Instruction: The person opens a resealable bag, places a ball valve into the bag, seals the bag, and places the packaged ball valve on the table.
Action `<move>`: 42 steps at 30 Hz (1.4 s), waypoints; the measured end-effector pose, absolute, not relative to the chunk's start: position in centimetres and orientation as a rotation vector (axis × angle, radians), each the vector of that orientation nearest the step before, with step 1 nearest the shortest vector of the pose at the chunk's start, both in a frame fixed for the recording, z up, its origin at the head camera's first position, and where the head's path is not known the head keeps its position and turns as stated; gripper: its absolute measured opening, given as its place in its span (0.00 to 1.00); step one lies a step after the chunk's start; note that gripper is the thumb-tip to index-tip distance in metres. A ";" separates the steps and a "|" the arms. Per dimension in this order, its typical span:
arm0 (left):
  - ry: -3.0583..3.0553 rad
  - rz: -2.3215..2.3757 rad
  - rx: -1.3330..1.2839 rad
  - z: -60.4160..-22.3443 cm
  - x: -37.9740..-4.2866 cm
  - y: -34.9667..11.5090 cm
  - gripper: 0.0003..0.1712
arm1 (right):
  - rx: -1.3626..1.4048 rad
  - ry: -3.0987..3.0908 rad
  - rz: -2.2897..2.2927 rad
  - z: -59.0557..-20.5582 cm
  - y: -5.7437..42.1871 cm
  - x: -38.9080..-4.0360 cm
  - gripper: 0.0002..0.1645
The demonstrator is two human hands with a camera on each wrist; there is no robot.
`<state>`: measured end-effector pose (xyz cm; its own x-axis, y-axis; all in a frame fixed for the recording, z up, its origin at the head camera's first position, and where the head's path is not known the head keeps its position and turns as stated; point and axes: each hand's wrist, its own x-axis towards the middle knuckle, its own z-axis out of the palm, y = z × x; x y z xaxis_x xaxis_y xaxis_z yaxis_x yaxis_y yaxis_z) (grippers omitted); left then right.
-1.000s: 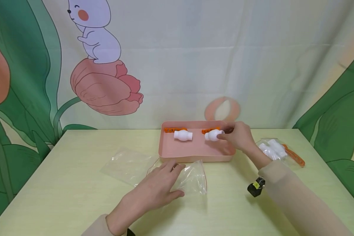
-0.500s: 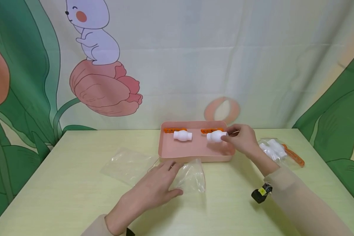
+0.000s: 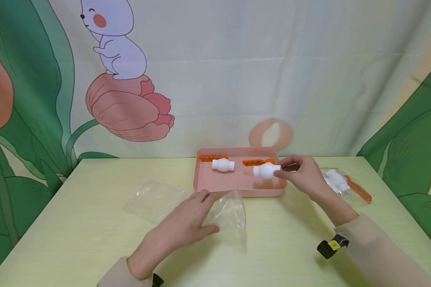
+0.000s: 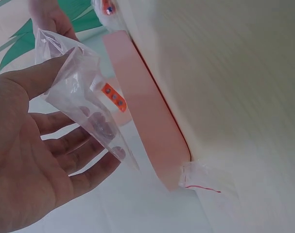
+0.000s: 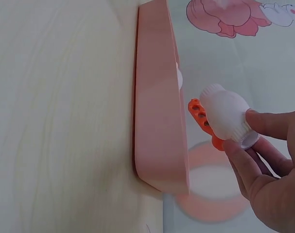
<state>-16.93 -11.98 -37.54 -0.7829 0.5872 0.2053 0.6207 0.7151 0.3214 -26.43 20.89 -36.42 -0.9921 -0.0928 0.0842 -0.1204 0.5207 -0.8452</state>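
Note:
My right hand (image 3: 305, 175) pinches a white, bulging plastic piece with ribbed ends (image 3: 267, 171), held above the right part of the pink tray (image 3: 244, 192). In the right wrist view, the thumb and fingers grip one end of this white piece (image 5: 227, 111). A similar white piece (image 3: 223, 165) lies in the tray's left part. Two orange strips with holes lie near the back wall, a right one (image 3: 253, 162) and a left one (image 3: 210, 158). My left hand (image 3: 181, 223) has its fingers spread, with a clear plastic bag (image 4: 84, 92) draped against thumb and fingertips.
Another clear bag (image 3: 154, 199) lies flat on the table (image 3: 75, 239), left of the tray. To the right sits a bag with white pieces (image 3: 337, 181) and an orange strip (image 3: 359, 189). A printed curtain (image 3: 215, 87) hangs behind the table.
My right hand has moved back toward me and slightly right with the white piece, uncovering more of the right orange strip. My left hand and its bag have shifted slightly left.

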 end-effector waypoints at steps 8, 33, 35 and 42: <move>-2.909 -0.585 -0.922 -37.4 -17.7 -12.3 0.39 | 0.269 -2.702 1.595 -35.9 21.1 -25.5 0.18; -2.973 -0.673 -0.778 -37.7 -19.2 -13.2 0.39 | 0.603 -2.704 1.726 -34.2 21.6 -22.3 0.15; -2.970 -0.678 -0.777 -37.7 -19.2 -13.3 0.39 | 0.639 -2.703 1.731 -34.2 21.7 -22.2 0.14; -2.969 -0.702 -0.798 -37.6 -19.3 -13.2 0.39 | 0.765 -2.680 1.781 -34.4 21.6 -22.1 0.14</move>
<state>-19.27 -13.25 -37.59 -0.8718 0.4793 0.1014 0.4740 0.7728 0.4220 -22.09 21.56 -34.43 -0.8800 -0.4612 0.1132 -0.2830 0.3179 -0.9049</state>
